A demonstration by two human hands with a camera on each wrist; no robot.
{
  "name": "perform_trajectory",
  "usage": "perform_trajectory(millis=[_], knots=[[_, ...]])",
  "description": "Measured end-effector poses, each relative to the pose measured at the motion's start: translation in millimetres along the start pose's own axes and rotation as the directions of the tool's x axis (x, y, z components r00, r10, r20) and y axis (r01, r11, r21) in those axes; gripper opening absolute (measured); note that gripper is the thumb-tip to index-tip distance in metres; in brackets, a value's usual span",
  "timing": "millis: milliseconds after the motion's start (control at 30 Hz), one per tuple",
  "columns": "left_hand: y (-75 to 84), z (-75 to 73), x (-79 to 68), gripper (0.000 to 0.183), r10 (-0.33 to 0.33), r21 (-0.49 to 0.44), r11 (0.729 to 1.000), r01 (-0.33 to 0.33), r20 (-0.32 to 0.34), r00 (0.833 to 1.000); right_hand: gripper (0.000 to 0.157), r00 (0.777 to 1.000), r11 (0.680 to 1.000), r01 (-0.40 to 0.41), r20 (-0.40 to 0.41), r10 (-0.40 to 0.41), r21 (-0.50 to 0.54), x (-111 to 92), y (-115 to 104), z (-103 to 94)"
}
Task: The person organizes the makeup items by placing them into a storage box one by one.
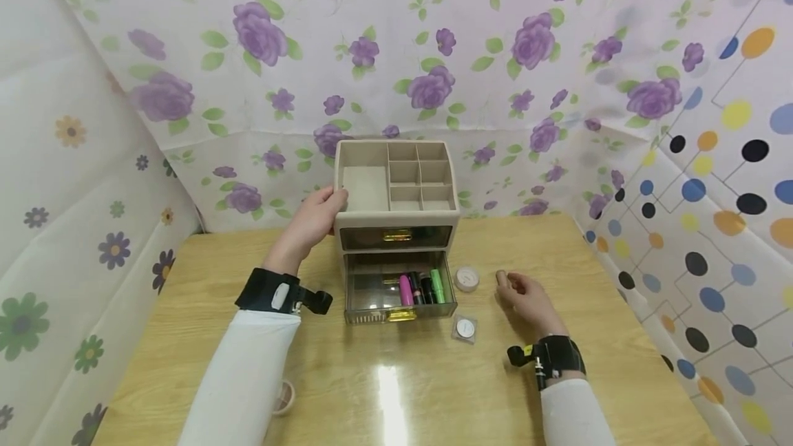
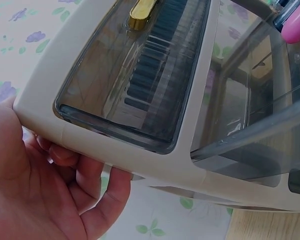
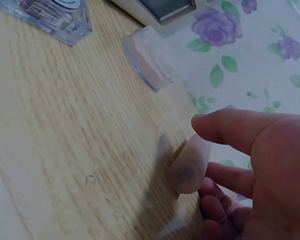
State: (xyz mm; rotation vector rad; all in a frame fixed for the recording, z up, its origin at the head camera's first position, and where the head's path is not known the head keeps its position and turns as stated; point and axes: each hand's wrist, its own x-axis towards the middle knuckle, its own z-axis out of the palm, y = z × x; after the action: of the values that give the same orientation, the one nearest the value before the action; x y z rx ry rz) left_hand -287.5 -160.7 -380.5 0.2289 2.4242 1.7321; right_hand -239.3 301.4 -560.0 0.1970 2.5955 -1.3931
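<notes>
The tube (image 3: 187,169) is pinched in the right hand (image 1: 529,301); the drawer box (image 1: 365,188) is gripped by the left hand (image 1: 310,222). Picking up seems the current step; next, lifting toward the open drawer (image 1: 368,316) between both hands is probably called for.

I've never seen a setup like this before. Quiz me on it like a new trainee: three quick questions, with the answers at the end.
1. Which hand grips the side of the organizer?
2. True or false: the lower drawer stands open.
3. Which of these is nearest the right hand?
A. the pink tube
B. the green tube
C. the beige cylinder

Key:
1. The left hand.
2. True.
3. C; it is right by the thumb.
</notes>
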Motion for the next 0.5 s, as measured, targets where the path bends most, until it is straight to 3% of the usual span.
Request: perform_trajectory(millis=[500], knots=[[-2.1, 1.0, 0.9, 0.060, 0.010, 0.002, 1.000, -0.010, 0.005, 1.000, 0.068, 0.999, 0.998, 0.010, -0.053, -0.013, -0.056, -3.0, -1.6, 2.9]])
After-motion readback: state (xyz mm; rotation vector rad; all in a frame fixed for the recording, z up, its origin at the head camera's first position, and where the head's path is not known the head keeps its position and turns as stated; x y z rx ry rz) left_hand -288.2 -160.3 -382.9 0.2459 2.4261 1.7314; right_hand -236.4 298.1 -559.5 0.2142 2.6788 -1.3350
